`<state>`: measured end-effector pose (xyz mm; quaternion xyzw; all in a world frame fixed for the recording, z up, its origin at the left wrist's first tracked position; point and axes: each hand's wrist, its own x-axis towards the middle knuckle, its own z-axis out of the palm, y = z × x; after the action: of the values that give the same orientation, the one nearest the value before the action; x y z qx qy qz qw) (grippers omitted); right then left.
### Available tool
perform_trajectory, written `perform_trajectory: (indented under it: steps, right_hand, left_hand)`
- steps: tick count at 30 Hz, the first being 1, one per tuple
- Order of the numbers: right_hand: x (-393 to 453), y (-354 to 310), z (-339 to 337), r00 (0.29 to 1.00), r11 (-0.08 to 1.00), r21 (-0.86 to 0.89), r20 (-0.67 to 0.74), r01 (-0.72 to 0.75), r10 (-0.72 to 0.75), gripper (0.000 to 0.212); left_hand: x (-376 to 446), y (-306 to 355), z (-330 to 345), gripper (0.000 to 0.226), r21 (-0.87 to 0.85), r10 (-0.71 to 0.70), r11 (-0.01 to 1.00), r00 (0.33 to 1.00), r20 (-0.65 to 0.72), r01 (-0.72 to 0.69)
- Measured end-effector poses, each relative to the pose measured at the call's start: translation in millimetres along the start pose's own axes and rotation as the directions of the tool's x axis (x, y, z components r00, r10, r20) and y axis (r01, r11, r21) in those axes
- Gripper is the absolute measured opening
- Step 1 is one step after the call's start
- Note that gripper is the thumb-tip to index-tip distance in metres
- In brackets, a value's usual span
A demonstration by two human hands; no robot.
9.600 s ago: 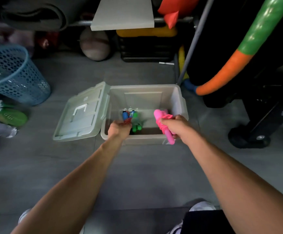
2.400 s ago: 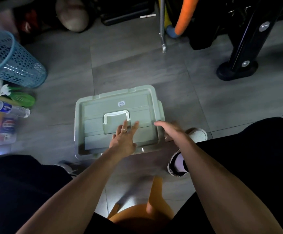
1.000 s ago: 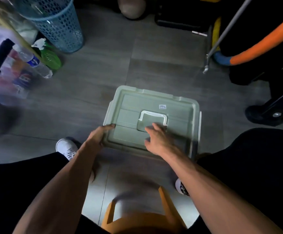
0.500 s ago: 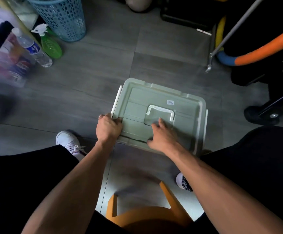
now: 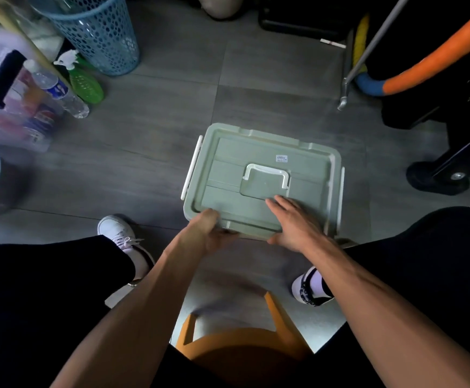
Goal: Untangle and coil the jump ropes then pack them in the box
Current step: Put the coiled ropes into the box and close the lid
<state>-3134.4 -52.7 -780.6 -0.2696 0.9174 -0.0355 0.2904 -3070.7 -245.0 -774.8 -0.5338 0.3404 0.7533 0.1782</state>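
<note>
1. Lid is on: the pale green rectangular plastic storage box (image 5: pixel 262 180) sits closed on the grey tiled floor (image 5: pixel 150 130), a little right of centre.
2. Flat in the lid's recess lies a white plastic carry handle (image 5: pixel 266 175), with a small white sticker (image 5: pixel 281 158) just off it at 1 o'clock.
3. Left hand (image 5: pixel 208 233) is at the box's near left corner, about 7 o'clock from the handle, fingers wrapped over the lid's front edge and gripping it.
4. Right hand (image 5: pixel 292 222) lies flat on the lid at 5 o'clock from the handle, fingers straight and together, tips touching the edge of the recess, holding nothing.
5. The jump ropes cannot be seen; the closed lid covers the inside of the box.
6. At 11 o'clock from the box stands a light blue perforated plastic basket (image 5: pixel 99 32).
7. Just beside the basket, at its 7 o'clock, leans a green plastic spray bottle (image 5: pixel 84 79), and a clear plastic water bottle (image 5: pixel 57 89) lies next to that.
8. At 2 o'clock from the box, an orange and blue foam tube (image 5: pixel 424 61) curves across dark equipment, with a grey metal pole (image 5: pixel 368 49) slanting down beside it.
9. At 6 o'clock, between the person's dark-clad legs, an orange plastic stool (image 5: pixel 242 343) shows; one white shoe (image 5: pixel 116 228) sits left of the box.
</note>
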Motion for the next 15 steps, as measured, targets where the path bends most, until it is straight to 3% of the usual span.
perform_trajectory:
  steps: [2,5,9,12,15]
  right_hand:
    - [-4,10,-3,0.996,0.998,0.037,-0.081,-0.043,0.046,0.074]
    - [-11,34,-21,0.984,0.99,0.054,-0.117,-0.127,0.133,0.042]
    - [-21,70,-69,0.992,0.991,0.056,0.036,-0.125,0.123,0.05]
    - [-28,94,-100,0.992,0.992,-0.01,-0.015,-0.122,0.122,0.044]
    - [-31,112,-115,0.99,0.986,0.111,-0.065,-0.121,0.128,0.038]
  left_hand:
    - [-3,-8,25,0.021,0.008,-0.01,1.0,0.993,0.118,0.009]
    - [10,-19,58,0.02,0.003,-0.018,1.0,0.995,0.101,0.018]
    - [36,-18,95,0.033,-0.032,-0.015,0.999,0.997,0.07,0.017]
    - [49,-4,120,0.029,-0.016,0.048,0.999,0.998,0.05,-0.047]
    - [62,21,137,0.023,0.0,0.119,0.993,0.993,0.028,-0.119]
